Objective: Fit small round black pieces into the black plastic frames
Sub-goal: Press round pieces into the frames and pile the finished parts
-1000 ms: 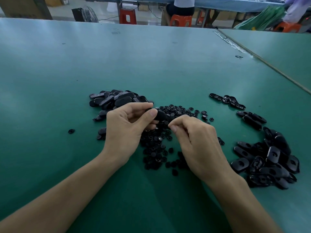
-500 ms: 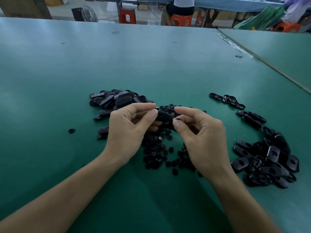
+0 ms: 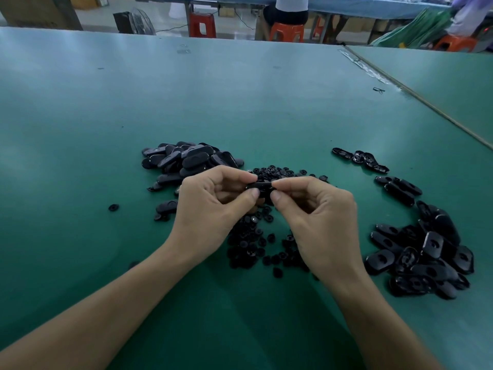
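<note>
Several plastic stools (image 3: 286, 32) beyond green table (image 3: 240, 102), black frames (image 3: 426, 252) heaped beside round pieces (image 3: 248, 247).

A person's arms show bare from the elbow down, the left forearm (image 3: 93, 311) and right forearm (image 3: 378, 324) smooth and slim. The left hand (image 3: 210, 206) and right hand (image 3: 320, 217) are bare too, with slender fingers. The thumbnails (image 3: 255, 193) are short, rounded and plain.
</note>
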Demonstrator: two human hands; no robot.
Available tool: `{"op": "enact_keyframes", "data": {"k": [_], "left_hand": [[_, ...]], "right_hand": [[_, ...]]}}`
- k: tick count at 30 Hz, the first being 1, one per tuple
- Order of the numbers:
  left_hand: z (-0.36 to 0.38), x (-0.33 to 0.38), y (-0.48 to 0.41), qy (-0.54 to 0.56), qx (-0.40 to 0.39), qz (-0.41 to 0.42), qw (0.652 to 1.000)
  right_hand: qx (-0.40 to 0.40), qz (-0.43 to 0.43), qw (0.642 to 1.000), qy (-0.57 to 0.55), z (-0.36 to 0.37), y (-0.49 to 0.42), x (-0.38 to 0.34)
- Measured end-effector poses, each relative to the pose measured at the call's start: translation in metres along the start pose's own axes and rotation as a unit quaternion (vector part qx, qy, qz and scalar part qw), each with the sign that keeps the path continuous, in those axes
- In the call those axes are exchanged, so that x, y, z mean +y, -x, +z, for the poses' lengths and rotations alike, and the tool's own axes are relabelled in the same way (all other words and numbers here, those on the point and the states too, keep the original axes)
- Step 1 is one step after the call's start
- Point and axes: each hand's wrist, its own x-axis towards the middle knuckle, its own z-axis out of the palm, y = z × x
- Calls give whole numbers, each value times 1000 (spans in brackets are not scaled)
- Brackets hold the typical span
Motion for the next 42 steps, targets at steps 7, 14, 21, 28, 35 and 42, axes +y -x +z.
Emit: {"op": "enact_keyframes", "data": {"k": [7,14,21,28,35,42], "left_hand": [[2,2,1,-28,-22,2,999],[1,3,0,-24,-26,-1,999],[2,4,0,-38,-34,9,999],[1,2,-1,-57,-13,12,998],[2,3,-1,-61,-19,19,998],[2,3,0,-65,-46,16,997]], "right_hand": [[-5,-7,1000,26,4,2,-1],[-11,8,1000,26,6,0,1],[-4,50,999,5,5,1,2],[9,61,998,2,12,8,-1],[7,69,998,4,10,6,0],[17,58,998,35,8,4,1]]}}
